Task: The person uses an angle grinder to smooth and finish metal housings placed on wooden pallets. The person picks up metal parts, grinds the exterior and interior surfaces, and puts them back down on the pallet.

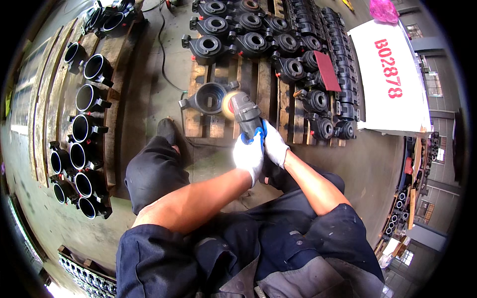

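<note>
Both my hands wear white gloves with blue on the fingers and are closed round a dark grey angle grinder (pixel 245 110). My left hand (pixel 248 155) grips the rear of its body. My right hand (pixel 275 145) wraps the same body from the right side. The grinder's round yellowish disc (pixel 229 106), with a red centre, is at the right edge of a black round metal housing (pixel 210 98); I cannot tell whether they touch. The housing lies open side up on a wooden pallet (pixel 217 128), its lugs sticking out at the sides.
Rows of black castings (pixel 213 45) cover the pallet beyond, with a dark red sheet (pixel 327 71) on some. Black cylindrical housings (pixel 90 98) line a pallet at left. A white box (pixel 390 79) with a pink bag (pixel 383 11) stands at right. A cable (pixel 163 59) crosses the floor.
</note>
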`<state>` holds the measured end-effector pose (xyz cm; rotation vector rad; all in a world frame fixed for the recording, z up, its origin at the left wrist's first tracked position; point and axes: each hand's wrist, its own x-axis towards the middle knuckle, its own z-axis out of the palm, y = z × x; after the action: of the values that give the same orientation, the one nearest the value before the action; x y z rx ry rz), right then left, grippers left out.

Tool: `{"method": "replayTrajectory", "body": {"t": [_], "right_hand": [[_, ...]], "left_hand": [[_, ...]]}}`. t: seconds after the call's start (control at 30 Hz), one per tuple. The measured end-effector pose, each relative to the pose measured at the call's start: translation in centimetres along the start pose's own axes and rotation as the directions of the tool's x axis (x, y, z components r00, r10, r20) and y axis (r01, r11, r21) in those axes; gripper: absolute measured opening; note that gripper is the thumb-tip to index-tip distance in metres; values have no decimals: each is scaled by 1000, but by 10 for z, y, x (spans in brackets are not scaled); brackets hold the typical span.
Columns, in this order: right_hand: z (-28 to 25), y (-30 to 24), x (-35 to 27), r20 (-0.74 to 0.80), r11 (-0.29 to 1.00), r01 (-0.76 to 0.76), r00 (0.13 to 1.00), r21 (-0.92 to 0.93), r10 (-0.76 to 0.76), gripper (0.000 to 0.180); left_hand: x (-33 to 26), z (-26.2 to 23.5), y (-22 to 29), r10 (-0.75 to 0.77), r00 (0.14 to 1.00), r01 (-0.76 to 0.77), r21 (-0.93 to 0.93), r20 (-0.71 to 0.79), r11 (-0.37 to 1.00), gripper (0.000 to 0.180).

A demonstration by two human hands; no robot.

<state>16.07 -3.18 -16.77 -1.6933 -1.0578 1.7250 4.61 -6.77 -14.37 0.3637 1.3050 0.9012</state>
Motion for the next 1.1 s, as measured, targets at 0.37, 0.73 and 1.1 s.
{"method": "replayTrajectory", "body": {"t": [0.37, 0.73, 1.1], "right_hand": [[34, -13, 48, 11, 940, -28, 1000, 340, 25, 19], [22, -49, 17, 83, 951, 307, 947, 45, -310, 31], [2, -92, -50, 4, 909, 198, 977, 365, -215, 50]], "left_hand": [[35, -16, 21, 30, 988, -30, 7, -154, 1000, 49], [45, -19, 28, 201, 966, -216, -80, -165, 973, 51], [32, -5, 60, 194, 873, 39, -461, 447, 886, 33]]}}
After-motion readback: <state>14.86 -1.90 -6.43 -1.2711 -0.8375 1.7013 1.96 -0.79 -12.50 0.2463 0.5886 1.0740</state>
